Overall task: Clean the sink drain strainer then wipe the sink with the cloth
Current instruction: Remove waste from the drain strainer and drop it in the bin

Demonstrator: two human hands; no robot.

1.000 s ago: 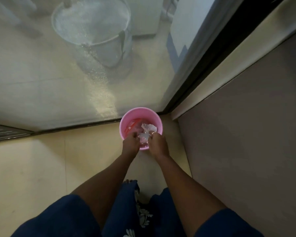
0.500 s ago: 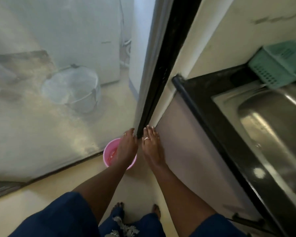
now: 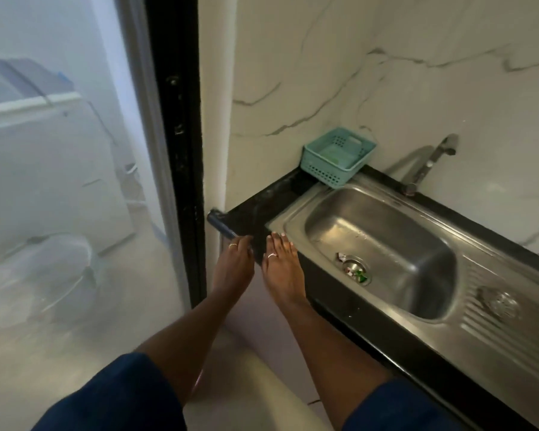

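The steel sink is set in a black counter on the right. Its drain holds scraps of white, red and green waste. A round strainer lies on the ribbed drainboard to the right of the basin. My left hand and my right hand are stretched out side by side at the counter's near left corner, both flat, fingers extended, holding nothing. My right fingertips reach the sink's left rim. No cloth is in view.
A teal plastic basket sits on the counter's back left corner. The tap comes out of the marble wall behind the basin. A black door frame and a frosted glass door stand to the left.
My hands left the pink bucket on the floor and rose to counter height. The view swung up and right from the floor to the sink. The bucket is out of view.
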